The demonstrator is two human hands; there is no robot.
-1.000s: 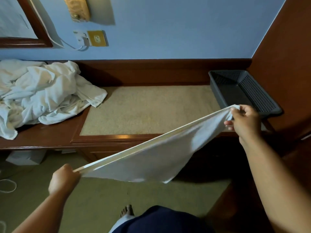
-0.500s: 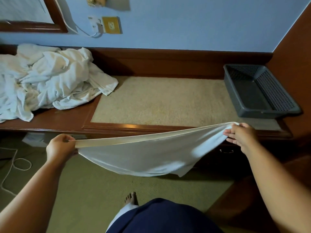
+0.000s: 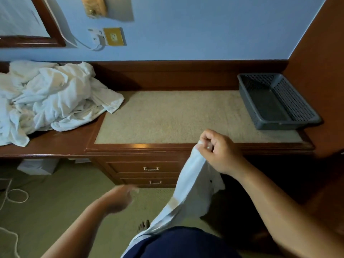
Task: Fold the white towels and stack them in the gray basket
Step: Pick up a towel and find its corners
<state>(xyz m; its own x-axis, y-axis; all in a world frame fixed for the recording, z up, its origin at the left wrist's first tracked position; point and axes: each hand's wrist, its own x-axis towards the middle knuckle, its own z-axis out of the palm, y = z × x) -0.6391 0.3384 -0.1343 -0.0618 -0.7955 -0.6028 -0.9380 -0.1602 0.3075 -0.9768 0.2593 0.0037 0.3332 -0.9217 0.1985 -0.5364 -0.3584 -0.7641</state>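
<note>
Right hand (image 3: 219, 151) pinches top of white towel (image 3: 193, 183) at desk (image 3: 167, 146) front edge; towel hangs below. Left hand (image 3: 119, 199) blurred, loose, holding nothing. Gray basket (image 3: 275, 126) at right end, towel pile (image 3: 52, 101) at left end.

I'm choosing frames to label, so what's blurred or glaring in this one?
Head view: motion blur smears the left hand; the right hand pinching the towel is fairly sharp; a small glare spot sits on the front edge of the desk; the wide lens slants the lines of the wall.
</note>
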